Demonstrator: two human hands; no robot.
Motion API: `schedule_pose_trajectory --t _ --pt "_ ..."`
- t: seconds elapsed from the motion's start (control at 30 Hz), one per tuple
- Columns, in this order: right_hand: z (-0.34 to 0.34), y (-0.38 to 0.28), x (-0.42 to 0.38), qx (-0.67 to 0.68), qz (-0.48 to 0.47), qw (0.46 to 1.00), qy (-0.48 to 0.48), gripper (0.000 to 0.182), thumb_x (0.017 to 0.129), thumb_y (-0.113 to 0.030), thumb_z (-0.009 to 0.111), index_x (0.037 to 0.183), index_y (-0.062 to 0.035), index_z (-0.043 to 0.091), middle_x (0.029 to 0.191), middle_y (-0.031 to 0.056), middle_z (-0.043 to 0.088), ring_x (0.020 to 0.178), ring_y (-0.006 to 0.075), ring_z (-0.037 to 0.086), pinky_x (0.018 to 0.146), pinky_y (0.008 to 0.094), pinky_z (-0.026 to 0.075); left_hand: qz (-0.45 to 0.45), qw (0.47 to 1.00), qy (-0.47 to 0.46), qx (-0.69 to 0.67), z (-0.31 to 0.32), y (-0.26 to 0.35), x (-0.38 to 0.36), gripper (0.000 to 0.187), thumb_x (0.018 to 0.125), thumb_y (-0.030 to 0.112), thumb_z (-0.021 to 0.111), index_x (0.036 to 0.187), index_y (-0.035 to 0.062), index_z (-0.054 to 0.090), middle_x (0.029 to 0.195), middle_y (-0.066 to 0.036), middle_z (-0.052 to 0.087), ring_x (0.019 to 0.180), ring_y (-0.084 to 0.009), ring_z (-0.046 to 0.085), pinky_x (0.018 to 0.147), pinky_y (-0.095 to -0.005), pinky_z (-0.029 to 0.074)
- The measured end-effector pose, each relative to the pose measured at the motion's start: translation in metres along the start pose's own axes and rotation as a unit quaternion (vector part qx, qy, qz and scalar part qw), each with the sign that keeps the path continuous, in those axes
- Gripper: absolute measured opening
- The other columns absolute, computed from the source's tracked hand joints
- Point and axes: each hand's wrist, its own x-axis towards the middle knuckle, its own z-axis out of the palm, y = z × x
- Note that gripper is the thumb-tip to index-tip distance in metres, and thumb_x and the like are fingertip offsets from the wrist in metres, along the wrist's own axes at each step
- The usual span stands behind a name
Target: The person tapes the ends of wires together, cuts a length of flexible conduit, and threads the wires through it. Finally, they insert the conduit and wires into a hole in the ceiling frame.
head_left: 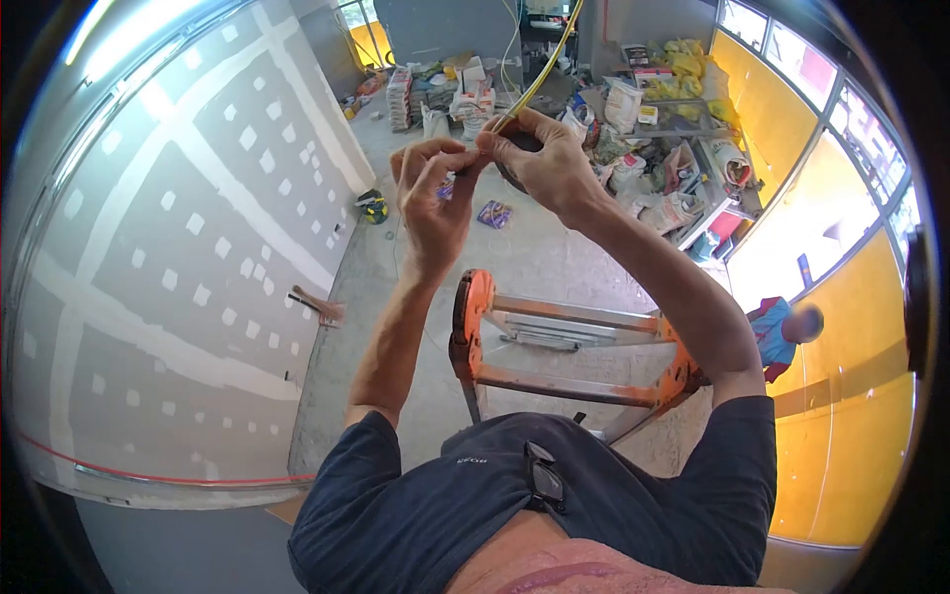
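1. Head view, upper middle of the frame: right hand [554, 163] with thumb and forefinger closed on yellow wires [543, 77], close to the lower end of a run coming down from the top edge.
2. Just left of there: left hand [430, 203] held up, thumb and fingers meeting in a pinch right beside the right fingertips. Cannot tell the contents of that pinch, too small and partly covered.
3. At the right palm, partly hidden: dark ring-shaped object [526, 143], possibly a roll of tape. Could drop to the floor [396, 307] through a loosening of the right fingers, busy with two things at once.
4. Could lose the wires too: likely to spring upward out of a light grip, given their apparent stiffness, or to twist apart under uneven pull from the two hands.
5. Centre of the frame, below the forearms: orange-jointed ladder [569, 384]. Might get bumped or rocked by a lean too far forward. Cannot tell the footing.
6. Lower middle: dark glasses [544, 477] hooked at the shirt neck. Could slide off with a deep bend.
7. Right edge: another person [775, 332], perhaps near enough to be startled by a falling tool.
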Motion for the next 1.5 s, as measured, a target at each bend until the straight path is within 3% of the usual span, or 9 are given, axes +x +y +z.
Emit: schedule_pose_trajectory --t 0.2,0.37,0.57,0.77,0.87,1.07,1.17,1.37,1.5 --pt "0.005 0.018 0.001 0.058 -0.033 0.998 0.017 0.018 0.091 -0.016 0.071 0.102 -0.0018 0.069 0.097 0.0090 0.072 0.091 0.0114 0.066 0.080 0.0274 0.053 0.033 0.999 -0.024 0.026 -0.001 0.007 -0.005 0.016 0.074 0.002 0.080 0.086 0.0067 0.070 0.089 -0.004 0.065 0.085 -0.0228 0.055 0.079 -0.0352 0.041" --pt "-0.006 0.025 0.003 0.087 -0.010 0.994 -0.060 0.015 0.092 -0.013 0.071 0.103 -0.0029 0.069 0.090 0.0003 0.068 0.085 0.0062 0.060 0.078 0.0220 0.050 0.018 0.998 -0.055 0.023 -0.010 0.002 -0.008 0.013 0.076 0.003 0.078 0.086 0.0064 0.070 0.087 -0.005 0.064 0.085 -0.0234 0.055 0.078 -0.0349 0.042" --pt "-0.010 0.011 0.001 0.096 0.037 0.988 -0.112 0.017 0.092 -0.014 0.071 0.105 -0.0039 0.071 0.092 0.0001 0.068 0.083 0.0050 0.060 0.076 0.0201 0.049 -0.176 0.973 -0.127 -0.075 -0.024 -0.014 0.001 0.010 0.085 0.010 0.076 0.089 0.0029 0.071 0.085 0.000 0.064 0.081 -0.0104 0.055 0.076 -0.0268 0.043" --pt "-0.006 0.010 0.001 0.159 0.040 0.981 -0.109 0.016 0.093 -0.015 0.070 0.105 -0.0034 0.071 0.080 -0.0038 0.062 0.069 0.0013 0.050 0.062 0.0178 0.040 -0.313 0.921 -0.107 -0.205 -0.012 -0.022 -0.006 0.016 0.082 0.023 0.081 0.088 0.0097 0.073 0.078 0.005 0.056 0.074 -0.0072 0.042 0.070 -0.0236 0.036" --pt "-0.005 0.013 -0.001 0.164 0.025 0.980 -0.108 0.015 0.094 -0.014 0.069 0.104 -0.0034 0.071 0.076 -0.0053 0.059 0.065 0.0007 0.045 0.058 0.0176 0.036 -0.334 0.912 -0.068 -0.228 -0.013 -0.013 -0.002 0.017 0.087 0.020 0.078 0.094 0.0068 0.068 0.082 0.005 0.059 0.074 -0.0042 0.046 0.072 -0.0224 0.042" --pt "-0.002 0.013 0.000 0.179 0.026 0.979 -0.096 0.016 0.093 -0.015 0.070 0.104 -0.0032 0.071 0.079 -0.0045 0.062 0.068 0.0007 0.048 0.060 0.0171 0.038 -0.313 0.938 -0.131 -0.075 -0.018 -0.013 -0.007 0.026 0.089 0.031 0.076 0.093 0.0063 0.068 0.088 0.005 0.054 0.081 -0.0057 0.045 0.073 -0.0219 0.040" --pt "-0.001 0.016 0.002 0.137 0.008 0.987 -0.087 0.016 0.093 -0.015 0.070 0.105 -0.0041 0.071 0.082 -0.0043 0.064 0.070 0.0008 0.050 0.061 0.0170 0.038 -0.273 0.944 -0.131 -0.134 -0.013 -0.024 -0.013 0.026 0.087 0.032 0.076 0.100 0.0096 0.072 0.090 0.001 0.057 0.087 -0.0142 0.044 0.073 -0.0275 0.035" --pt "-0.001 0.019 0.007 0.161 0.023 0.984 -0.073 0.017 0.093 -0.017 0.070 0.105 -0.0056 0.072 0.087 -0.0023 0.068 0.075 0.0030 0.056 0.068 0.0195 0.046 -0.306 0.908 -0.190 -0.213 -0.016 -0.026 -0.011 0.029 0.088 0.030 0.075 0.103 0.0045 0.071 0.104 -0.006 0.055 0.098 -0.0171 0.048 0.082 -0.0314 0.041" --pt "-0.004 0.017 0.006 0.148 0.031 0.986 -0.065 0.018 0.094 -0.019 0.070 0.105 -0.0053 0.073 0.088 -0.0011 0.069 0.078 0.0043 0.058 0.070 0.0208 0.048 -0.238 0.932 -0.239 -0.132 -0.021 -0.009 -0.006 0.034 0.083 0.028 0.080 0.103 0.0024 0.069 0.112 -0.008 0.053 0.105 -0.0215 0.046 0.089 -0.0348 0.040"
